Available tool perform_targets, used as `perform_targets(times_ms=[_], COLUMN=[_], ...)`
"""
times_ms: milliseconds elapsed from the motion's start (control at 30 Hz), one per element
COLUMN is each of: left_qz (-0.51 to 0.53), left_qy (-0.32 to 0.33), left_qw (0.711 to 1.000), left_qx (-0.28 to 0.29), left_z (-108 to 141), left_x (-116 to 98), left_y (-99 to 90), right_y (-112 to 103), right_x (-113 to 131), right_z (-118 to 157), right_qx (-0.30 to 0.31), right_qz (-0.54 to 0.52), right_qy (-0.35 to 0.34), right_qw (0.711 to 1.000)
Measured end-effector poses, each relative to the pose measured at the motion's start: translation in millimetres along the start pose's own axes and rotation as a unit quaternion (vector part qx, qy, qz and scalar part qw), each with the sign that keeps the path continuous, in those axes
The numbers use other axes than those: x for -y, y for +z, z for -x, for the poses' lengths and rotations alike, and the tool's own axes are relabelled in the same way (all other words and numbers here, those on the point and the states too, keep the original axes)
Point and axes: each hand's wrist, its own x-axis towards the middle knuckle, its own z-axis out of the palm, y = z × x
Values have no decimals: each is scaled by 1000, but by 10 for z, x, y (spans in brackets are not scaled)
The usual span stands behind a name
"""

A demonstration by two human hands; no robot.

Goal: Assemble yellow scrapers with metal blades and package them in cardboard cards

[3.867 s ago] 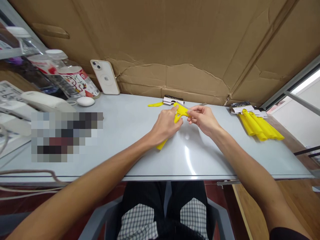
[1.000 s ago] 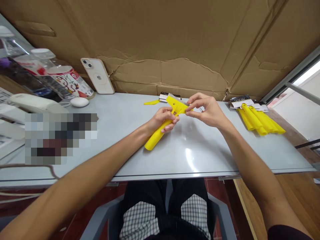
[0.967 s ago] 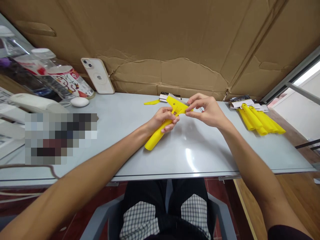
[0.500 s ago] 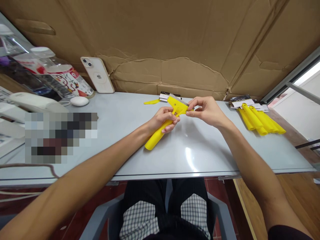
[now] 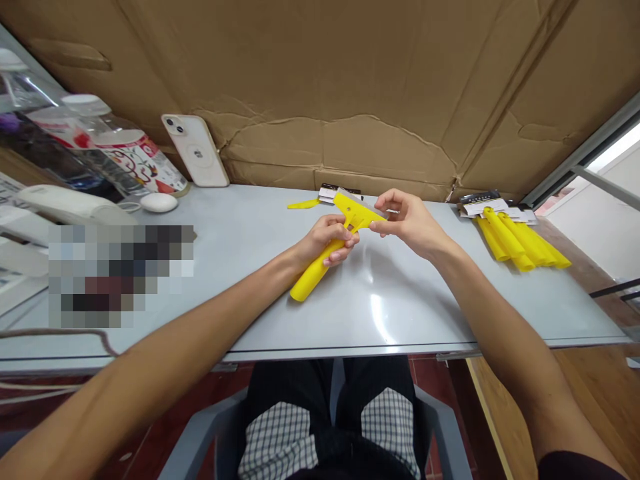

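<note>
My left hand (image 5: 333, 239) is closed round the upper handle of a yellow scraper (image 5: 315, 277), whose wide head points up and away from me. A thin greyish blade strip (image 5: 353, 196) runs along the far edge of that head. My right hand (image 5: 407, 220) is at the head's right corner, thumb close against the yellow plastic and the other fingers bent but apart from it. Whether the thumb presses on the head is hard to make out. Behind the scraper lies another yellow piece (image 5: 303, 204), beside a small stack of black-and-white cards (image 5: 327, 193).
Several yellow scrapers (image 5: 525, 240) with printed cards lie at the right of the table (image 5: 240, 287). At the left stand a phone (image 5: 196, 150), a labelled bottle (image 5: 143, 160), a white mouse (image 5: 159, 203) and a blurred-out patch. A cardboard wall (image 5: 375, 87) closes off the back.
My right hand's fingers have loosened from their pinch on the head's right corner, and more of that yellow corner shows. My left hand and the scraper have hardly moved.
</note>
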Motion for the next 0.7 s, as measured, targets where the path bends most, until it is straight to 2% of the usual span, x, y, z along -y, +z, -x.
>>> perform_targets(times_ms=[100,167,233,300,333,400,433,500,600,700], left_qz=[4,22,44,64,70,73,71,59,43,45], left_qy=[-18,-24,-26,-23,-20,-10,-5,-5,-13,-3], left_qw=[1000,999,999,997,997,996,996,997,999,999], left_qx=[9,8,-3,-23,-32,-43,-45,-40,-26,-30], left_z=[-24,-38,-47,-50,-49,-48,-48,-50,-49,-38], left_x=[14,23,23,15,10,-1,-7,-19,-46,-76], left_y=[-8,-13,-21,-29,-34,-44,-50,-64,-87,-105], right_y=[8,-17,-94,-233,-320,-506,-594,-734,-834,-842], right_x=[-3,14,34,30,12,-66,-121,-247,-417,-518], right_z=[11,17,12,-11,-29,-74,-98,-141,-183,-198], right_qx=[1,18,27,3,-21,-53,-53,-46,-25,-8], right_qz=[68,101,137,209,264,398,452,511,547,556], right_qy=[-37,-36,-24,-24,-27,-22,-13,20,73,110], right_qw=[997,994,990,978,964,915,890,858,833,824])
